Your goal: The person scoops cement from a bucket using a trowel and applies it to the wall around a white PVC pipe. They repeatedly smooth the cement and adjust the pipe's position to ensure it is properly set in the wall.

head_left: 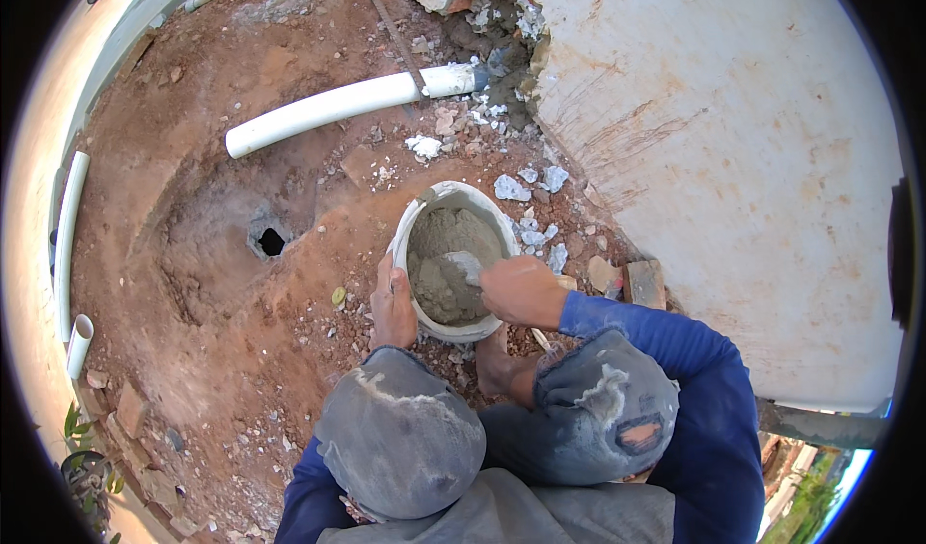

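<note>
Evidently both hands are at work around one white plastic bucket (pixel 453 195), which stands on the reddish dirt ground (pixel 222 380), close in front of the person's knees and nearer the ground's right edge, where a white wall (pixel 723 158) rises, than its left. Grey, wet-looking mortar (pixel 439 288) fills the lower part of the bucket. The right hand (pixel 524 291), at the end of a blue sleeve (pixel 641 324), reaches over the right side of the rim with its fingers closed together on a small trowel (pixel 467 266); the handle is hidden in the fist, and the smeared blade rests in the mortar. The left hand (pixel 393 308) lies against the bucket's outer left side, touching it; whether its fingers clamp the wall, I cannot tell. A bare foot (pixel 495 363) is just beside the bucket's base.

Beyond the bucket, a white pipe (pixel 328 115) runs toward the broken corner of the wall, with a thin rod (pixel 391 33) across it. Pale rubble chunks (pixel 511 189) lie between the bucket and the wall, near a brick (pixel 643 285). Left of the bucket, a dark hole (pixel 271 242) opens in the ground; along the ground's left edge lie a long pipe (pixel 68 245) and a short pipe offcut (pixel 80 346).
</note>
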Demonstrator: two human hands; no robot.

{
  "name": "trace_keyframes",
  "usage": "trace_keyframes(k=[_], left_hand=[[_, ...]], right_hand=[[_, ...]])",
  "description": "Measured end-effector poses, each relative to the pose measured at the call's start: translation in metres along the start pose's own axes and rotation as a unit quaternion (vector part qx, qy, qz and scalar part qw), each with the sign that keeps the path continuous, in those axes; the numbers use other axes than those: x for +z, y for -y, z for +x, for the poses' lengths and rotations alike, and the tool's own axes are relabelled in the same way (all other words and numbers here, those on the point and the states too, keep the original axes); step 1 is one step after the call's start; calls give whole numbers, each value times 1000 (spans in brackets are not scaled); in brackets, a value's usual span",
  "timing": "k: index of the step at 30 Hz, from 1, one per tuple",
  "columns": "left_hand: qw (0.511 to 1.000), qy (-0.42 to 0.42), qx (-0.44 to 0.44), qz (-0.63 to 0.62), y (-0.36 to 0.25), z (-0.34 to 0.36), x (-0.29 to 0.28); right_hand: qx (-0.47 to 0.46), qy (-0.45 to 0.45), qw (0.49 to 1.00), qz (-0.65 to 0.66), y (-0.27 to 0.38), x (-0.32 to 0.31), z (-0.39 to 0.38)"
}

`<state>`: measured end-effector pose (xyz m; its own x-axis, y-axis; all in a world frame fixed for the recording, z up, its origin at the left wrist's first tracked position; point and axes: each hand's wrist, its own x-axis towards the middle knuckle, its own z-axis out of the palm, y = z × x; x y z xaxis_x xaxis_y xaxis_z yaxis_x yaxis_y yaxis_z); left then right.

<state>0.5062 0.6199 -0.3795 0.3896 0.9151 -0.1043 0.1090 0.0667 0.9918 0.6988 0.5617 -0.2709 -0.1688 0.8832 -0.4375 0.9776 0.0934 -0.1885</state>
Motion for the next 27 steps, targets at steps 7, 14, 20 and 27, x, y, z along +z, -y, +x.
trace_keyframes(k=[7,14,20,27], left_hand=[[998,-31,-47,9,8,-1,-2],[993,-90,-69,-43,36,-5,-18],[992,-64,-98,-52,43,1,-36],[986,-68,-136,-72,38,9,-51]], right_hand=[[100,-29,975,198,-22,51,-30],[150,-62,969,187,-15,80,-34],[147,-49,974,163,-18,61,-32],[74,-101,969,213,-37,45,-35]])
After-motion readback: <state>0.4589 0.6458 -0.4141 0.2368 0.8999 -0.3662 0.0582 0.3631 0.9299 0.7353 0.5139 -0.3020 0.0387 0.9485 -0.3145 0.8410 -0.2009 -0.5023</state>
